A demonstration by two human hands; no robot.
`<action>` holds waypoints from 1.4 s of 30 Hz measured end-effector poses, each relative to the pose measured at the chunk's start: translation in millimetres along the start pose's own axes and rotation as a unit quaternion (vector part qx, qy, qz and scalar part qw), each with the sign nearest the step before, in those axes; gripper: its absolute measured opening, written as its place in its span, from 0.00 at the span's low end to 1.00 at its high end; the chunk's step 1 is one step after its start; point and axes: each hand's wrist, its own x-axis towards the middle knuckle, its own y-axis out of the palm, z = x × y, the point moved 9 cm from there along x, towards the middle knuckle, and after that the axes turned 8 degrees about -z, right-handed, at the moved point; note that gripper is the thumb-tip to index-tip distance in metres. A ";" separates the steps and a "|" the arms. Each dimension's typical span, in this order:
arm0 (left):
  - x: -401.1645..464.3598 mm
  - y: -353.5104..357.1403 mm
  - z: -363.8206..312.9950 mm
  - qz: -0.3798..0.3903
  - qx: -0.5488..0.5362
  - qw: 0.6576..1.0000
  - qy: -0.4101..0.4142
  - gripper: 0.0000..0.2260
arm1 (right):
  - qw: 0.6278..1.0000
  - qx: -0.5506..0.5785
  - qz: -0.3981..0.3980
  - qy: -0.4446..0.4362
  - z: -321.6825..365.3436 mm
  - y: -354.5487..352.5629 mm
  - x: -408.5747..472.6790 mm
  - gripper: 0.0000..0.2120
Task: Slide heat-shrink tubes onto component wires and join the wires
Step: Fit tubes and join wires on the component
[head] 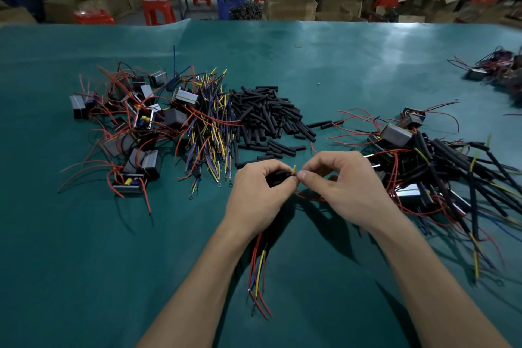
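Observation:
My left hand [261,192] grips a black heat-shrink tube [278,176] with a bundle of wires running through it. A yellow wire tip [294,169] sticks up between my two thumbs. Red, yellow and blue wire ends [258,277] hang out below my left wrist toward me. My right hand [343,186] pinches the wire ends right beside the left thumb, and a red wire [310,198] loops under it. The component itself is hidden behind my hands.
On the green table [113,248], a heap of loose black tubes [265,116] lies ahead. Beside it lies a bunch of yellow and blue ring-terminal wires [211,133]. Bare components with red wires [132,121] lie left, and sleeved assemblies [440,167] right.

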 end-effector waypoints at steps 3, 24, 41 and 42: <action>0.2 0.2 0.5 0.004 -0.004 1.000 -0.006 0.04 | 1.000 -0.016 0.002 -0.006 0.6 0.5 -0.4 0.09; 0.4 -0.5 3.7 -0.013 -0.034 0.999 -0.034 0.05 | 0.993 -0.072 -0.041 -0.082 22.0 -14.8 -6.4 0.03; -0.9 3.0 4.0 0.030 -0.047 0.997 -0.047 0.03 | 0.983 -0.087 -0.034 -0.157 31.2 -8.0 -7.7 0.02; -1.0 2.1 3.5 0.029 -0.044 0.998 -0.041 0.04 | 0.987 -0.078 -0.031 -0.136 27.7 -7.3 -7.0 0.03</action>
